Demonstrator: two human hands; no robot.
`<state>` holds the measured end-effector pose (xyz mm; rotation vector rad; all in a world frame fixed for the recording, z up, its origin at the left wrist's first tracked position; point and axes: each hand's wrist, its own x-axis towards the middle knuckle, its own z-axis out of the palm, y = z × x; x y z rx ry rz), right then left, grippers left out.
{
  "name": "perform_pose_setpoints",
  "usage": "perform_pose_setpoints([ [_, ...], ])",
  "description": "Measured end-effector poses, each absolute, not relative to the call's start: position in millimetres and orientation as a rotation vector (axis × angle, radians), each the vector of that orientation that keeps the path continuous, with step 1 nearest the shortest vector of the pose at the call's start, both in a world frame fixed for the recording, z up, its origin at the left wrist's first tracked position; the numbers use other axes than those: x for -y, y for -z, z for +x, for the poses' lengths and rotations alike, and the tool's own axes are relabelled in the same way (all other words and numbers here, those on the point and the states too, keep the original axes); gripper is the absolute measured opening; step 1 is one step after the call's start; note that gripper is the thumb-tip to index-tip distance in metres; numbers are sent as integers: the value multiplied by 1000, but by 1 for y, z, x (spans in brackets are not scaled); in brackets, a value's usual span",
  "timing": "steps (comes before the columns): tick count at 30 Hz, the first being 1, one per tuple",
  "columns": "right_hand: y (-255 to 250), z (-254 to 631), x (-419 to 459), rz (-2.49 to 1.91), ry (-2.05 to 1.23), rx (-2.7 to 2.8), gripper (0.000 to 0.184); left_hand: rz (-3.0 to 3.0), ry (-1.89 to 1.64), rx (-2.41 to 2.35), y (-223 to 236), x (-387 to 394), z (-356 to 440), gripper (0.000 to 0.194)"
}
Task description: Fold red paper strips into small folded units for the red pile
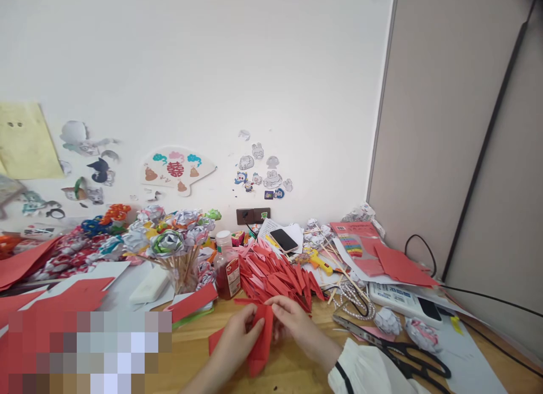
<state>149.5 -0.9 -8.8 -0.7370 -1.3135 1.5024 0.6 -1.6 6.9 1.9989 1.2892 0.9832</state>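
Observation:
Between my two hands is a folded strip of red paper [262, 344], held above the wooden table near its front. My left hand [238, 336] grips the strip from the left, thumb pressed against it. On the other side, my right hand [292, 320] pinches its upper edge with thumb and forefinger. Another piece of red paper [215, 340] shows partly behind my left hand. Just beyond my hands lies a heap of folded red paper pieces [275, 272], pinkish toward the back.
Black-handled scissors [396, 349] lie to the right, beside crumpled paper balls [387, 320]. A bottle [224, 267] and a cup of sticks [184, 272] stand at the left. Further back are a phone [284, 240], a yellow glue gun [318, 261] and red sheets [403, 264].

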Motion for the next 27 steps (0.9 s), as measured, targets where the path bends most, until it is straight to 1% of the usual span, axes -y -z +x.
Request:
perform_pose_setpoints([
  [6,14,147,0,-659,-1606,1174,37,2065,-979,-1312,-8,4,1,13],
  [9,13,145,0,-671,-1625,1209,36,2092,-979,-1325,-7,5,0,13],
  [18,13,144,2,-754,-1593,1279,35,2162,-935,-1369,-6,4,-2,14],
  [27,17,146,-3,-890,-1547,1335,37,2087,-959,-1213,-13,8,1,13],
])
